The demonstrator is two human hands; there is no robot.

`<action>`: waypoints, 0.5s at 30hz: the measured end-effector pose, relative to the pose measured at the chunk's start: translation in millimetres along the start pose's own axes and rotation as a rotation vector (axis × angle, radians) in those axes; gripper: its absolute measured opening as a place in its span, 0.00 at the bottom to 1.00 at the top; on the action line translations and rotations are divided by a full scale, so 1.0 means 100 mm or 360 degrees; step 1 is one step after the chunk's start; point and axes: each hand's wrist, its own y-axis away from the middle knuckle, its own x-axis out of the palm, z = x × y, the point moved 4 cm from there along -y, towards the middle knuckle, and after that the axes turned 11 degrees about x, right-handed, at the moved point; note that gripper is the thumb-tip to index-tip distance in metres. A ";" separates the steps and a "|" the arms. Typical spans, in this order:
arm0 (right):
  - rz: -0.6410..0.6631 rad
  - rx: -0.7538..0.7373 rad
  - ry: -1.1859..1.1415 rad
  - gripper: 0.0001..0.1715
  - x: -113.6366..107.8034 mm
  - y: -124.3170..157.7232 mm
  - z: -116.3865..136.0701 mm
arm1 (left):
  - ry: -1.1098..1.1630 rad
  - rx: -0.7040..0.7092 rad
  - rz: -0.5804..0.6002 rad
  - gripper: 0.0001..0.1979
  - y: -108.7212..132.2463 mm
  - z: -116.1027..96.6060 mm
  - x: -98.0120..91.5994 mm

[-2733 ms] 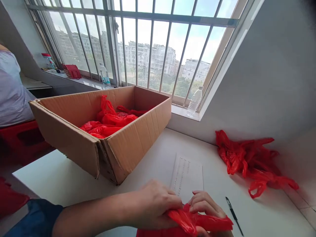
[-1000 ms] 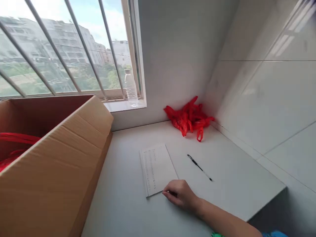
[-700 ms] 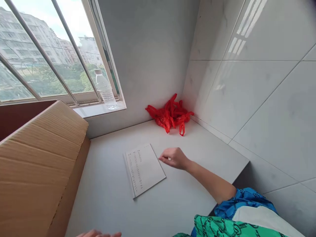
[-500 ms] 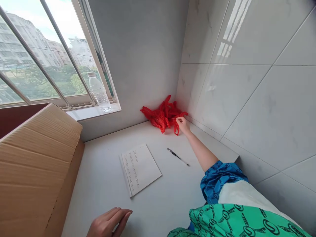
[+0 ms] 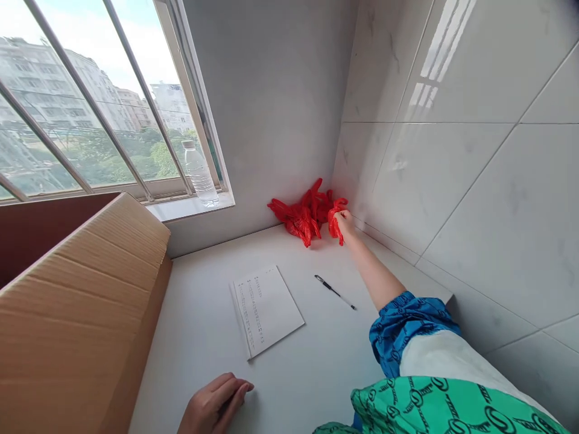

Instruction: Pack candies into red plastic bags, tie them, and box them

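Observation:
At the far corner of the white tabletop, my right hand (image 5: 344,222) grips part of the crumpled red plastic bags, and the held red plastic bag (image 5: 335,227) bunches around its fingers. More red plastic bags (image 5: 304,215) lie in a heap just left of it. My left hand (image 5: 218,402) rests near the front of the table with curled fingers and thumb close together; nothing shows in it. Between the hands are a sheet-like white notebook (image 5: 270,310) with printed or written characters and a black-and-clear pen (image 5: 335,292).
A large open cardboard box (image 5: 85,313) takes up the left side of the table (image 5: 194,313). On the windowsill stands a clear plastic bottle (image 5: 200,175) beside a barred window. Grey wall and marbled tile wall (image 5: 479,199) meet behind the bags.
My right hand has taken hold of a red bag and pulled it slightly right, apart from the heap. The whole view has shifted a little; my left hand stays near the front edge.

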 end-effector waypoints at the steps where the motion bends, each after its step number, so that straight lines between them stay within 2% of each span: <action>1: 0.0081 -0.0040 0.0022 0.11 0.02 0.05 0.04 | 0.0006 -0.0017 0.0013 0.13 0.00 0.01 0.00; 5: 0.0549 -0.0192 0.0129 0.09 0.18 0.37 0.23 | 0.0041 -0.0116 0.0061 0.16 -0.10 -0.01 -0.08; 9: 0.1086 -0.0466 0.0246 0.12 0.50 0.90 0.39 | 0.0026 -0.0193 -0.0076 0.15 -0.40 -0.20 -0.39; 12: 0.1408 -0.0652 0.0486 0.11 0.82 1.35 0.31 | -0.0032 -0.0195 -0.0372 0.14 -0.70 -0.34 -0.70; 15: 0.1520 -0.0908 0.0868 0.10 1.07 1.72 0.10 | -0.0105 -0.0185 -0.0745 0.12 -0.95 -0.37 -0.95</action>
